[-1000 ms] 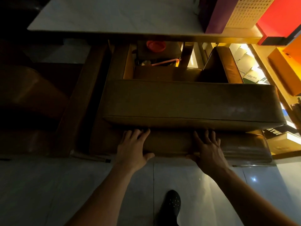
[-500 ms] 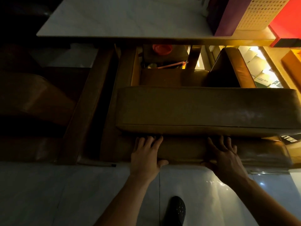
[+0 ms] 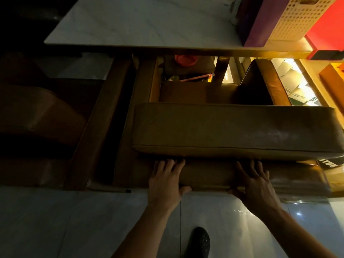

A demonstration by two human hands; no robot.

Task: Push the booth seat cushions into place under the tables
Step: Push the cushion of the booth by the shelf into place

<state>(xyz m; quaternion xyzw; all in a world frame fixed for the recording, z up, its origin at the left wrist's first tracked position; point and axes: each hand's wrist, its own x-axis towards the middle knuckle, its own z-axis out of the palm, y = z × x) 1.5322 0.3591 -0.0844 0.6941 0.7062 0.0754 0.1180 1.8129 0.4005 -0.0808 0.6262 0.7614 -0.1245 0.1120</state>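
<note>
Now: both hands flat, left hand (image 3: pixel 165 181), right hand (image 3: pixel 256 185), gripping nothing | lower cushion (image 3: pixel 208 175) near, under upper cushion (image 3: pixel 232 131), short of desk (image 3: pixel 145 25) | push evenly, low, keep square.

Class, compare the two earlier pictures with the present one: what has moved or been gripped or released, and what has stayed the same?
Very little changed. Both hands, left hand and right hand, stay pressed flat on the front edge of the lower cushion, fingers tucked under the upper cushion. Nothing was gripped or released. The scene only shifts in the frame as the camera moves; the cushions remain stacked before the table.
</note>
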